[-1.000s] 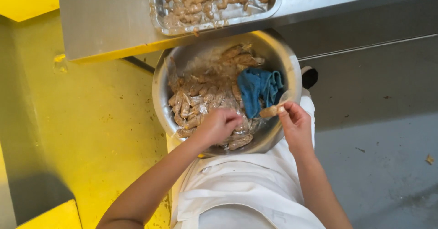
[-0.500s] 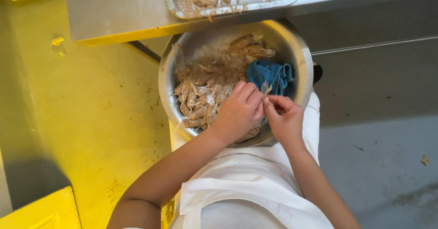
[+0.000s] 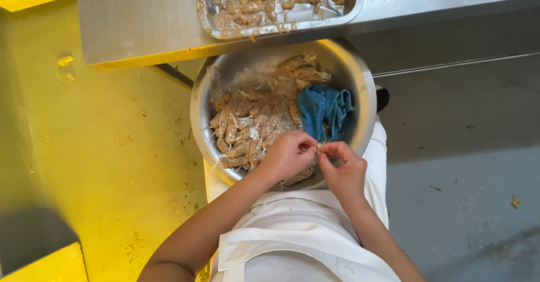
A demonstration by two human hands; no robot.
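I see the steel worktop (image 3: 140, 23) along the top, carrying a metal tray (image 3: 354, 3) of pale brown pieces. Below its edge, on the white apron (image 3: 304, 231), sits a round metal bowl (image 3: 197, 113) holding a clear bag of brown pieces (image 3: 247, 124) and a blue cloth (image 3: 323, 107). At the bowl's near rim my left hand (image 3: 287, 157) and right hand (image 3: 344, 170) meet; both sets of fingers are pinched together on one small pale piece (image 3: 319, 146).
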